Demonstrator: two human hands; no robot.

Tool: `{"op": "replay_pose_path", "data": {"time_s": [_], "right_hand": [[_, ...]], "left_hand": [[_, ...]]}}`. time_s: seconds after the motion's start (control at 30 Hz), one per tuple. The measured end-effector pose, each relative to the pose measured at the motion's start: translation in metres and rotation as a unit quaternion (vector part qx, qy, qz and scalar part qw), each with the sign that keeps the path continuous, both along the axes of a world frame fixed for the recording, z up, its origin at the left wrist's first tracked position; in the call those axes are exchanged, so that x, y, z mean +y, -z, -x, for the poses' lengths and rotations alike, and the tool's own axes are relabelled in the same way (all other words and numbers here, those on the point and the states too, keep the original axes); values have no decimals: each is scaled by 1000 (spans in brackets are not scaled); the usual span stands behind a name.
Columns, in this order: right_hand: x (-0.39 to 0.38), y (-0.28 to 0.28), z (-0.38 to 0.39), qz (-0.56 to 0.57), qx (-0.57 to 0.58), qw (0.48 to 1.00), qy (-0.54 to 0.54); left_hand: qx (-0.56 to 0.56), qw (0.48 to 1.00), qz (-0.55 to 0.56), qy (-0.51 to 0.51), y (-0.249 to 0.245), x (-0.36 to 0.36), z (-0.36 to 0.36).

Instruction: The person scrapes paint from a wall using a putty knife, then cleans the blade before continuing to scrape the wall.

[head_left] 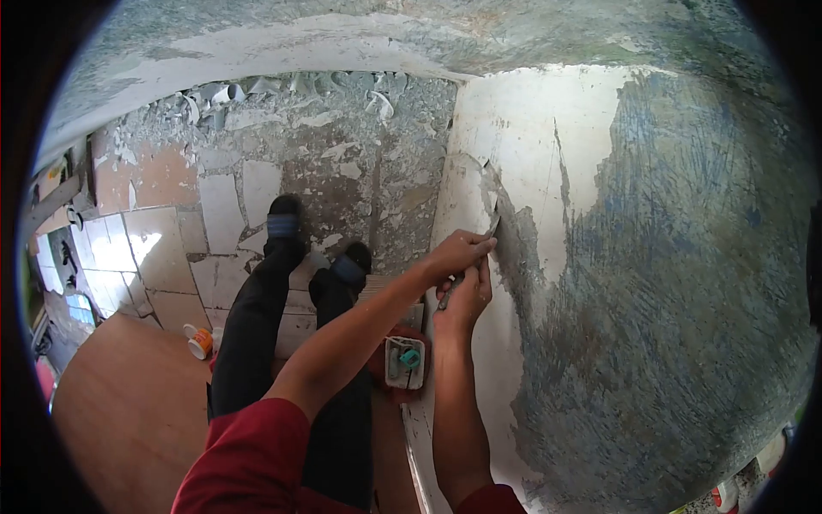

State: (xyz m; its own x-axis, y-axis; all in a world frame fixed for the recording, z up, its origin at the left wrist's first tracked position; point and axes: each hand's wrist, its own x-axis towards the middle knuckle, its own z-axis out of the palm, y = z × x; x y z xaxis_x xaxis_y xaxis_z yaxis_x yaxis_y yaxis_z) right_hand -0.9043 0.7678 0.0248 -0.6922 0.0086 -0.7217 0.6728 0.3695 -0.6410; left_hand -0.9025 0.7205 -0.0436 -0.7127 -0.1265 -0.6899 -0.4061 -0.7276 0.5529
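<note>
My left hand (pixel 462 254) is closed around the upper part of a scraper (pixel 495 224), close to its blade. Just below it, my right hand (pixel 467 295) is wrapped round the handle, whose end pokes out beside the fingers. The blade's tip touches the wall at the ragged edge of the white paint layer (pixel 475 201). A loose flake (pixel 491 202) lifts from the wall right above the blade. To the right of this edge lies bare, scratched grey wall (pixel 634 343). Most of the blade is narrow in this view, so its full shape is hard to tell.
A white container (pixel 404 384) with a teal roll stands below my forearms. An orange-and-white cup (pixel 199 343) lies at the left by a brown board (pixel 128 403). Paint peelings (pixel 381 104) and broken tiles (pixel 221 214) cover the floor around my sandalled feet.
</note>
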Motion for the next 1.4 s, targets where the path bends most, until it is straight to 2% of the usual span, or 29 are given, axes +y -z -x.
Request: {"op": "replay_pose_path", "data": {"time_s": [0.07, 0.2, 0.3, 0.4, 0.57, 0.67, 0.7, 0.8, 0.87, 0.9, 1.0, 1.1, 1.2, 1.3, 1.4], "right_hand": [[-12, 13, 9, 17, -8, 1000, 18], [-18, 26, 12, 17, -2, 1000, 10], [-24, 38, 16, 15, 1, 1000, 3], [-34, 52, 28, 20, -11, 1000, -7], [-52, 91, 44, 20, -34, 999, -29], [-56, 93, 42, 19, -57, 998, -16], [-52, 85, 36, 31, -63, 997, -9], [-34, 34, 13, 38, -28, 999, -7], [-31, -5, 4, 4, 0, 1000, -8], [-31, -7, 8, 12, -8, 1000, -17], [-29, -3, 23, 24, -28, 999, -22], [-39, 1, 28, 9, -42, 999, -5], [-42, 13, 32, 17, -28, 999, -9], [-45, 23, 31, 27, -31, 999, -3], [-57, 48, 52, -2, -65, 998, 5]], "left_hand": [[-11, 999, -24, 19, 9, -18, 6], [-5, 1000, 4, 11, 24, -25, 11], [16, 999, 6, -39, 45, -17, 19], [-6, 1000, 10, 1, 62, -32, 25], [-10, 999, -16, -50, 91, -51, 34], [-20, 998, -49, -37, 68, -70, 21], [-47, 999, 10, -15, 73, -62, 20], [-18, 998, -53, -23, 34, -34, 5], [29, 995, 14, -94, 30, 2, 12], [51, 989, 49, -128, 30, 11, 15], [-32, 998, -51, -31, -3, -32, 13], [-11, 997, -57, -55, 6, -35, 19], [-38, 998, -18, -50, 9, -42, 22], [-19, 996, -74, -41, 12, -52, 17], [-34, 993, -67, -95, 53, -47, 38]]}}
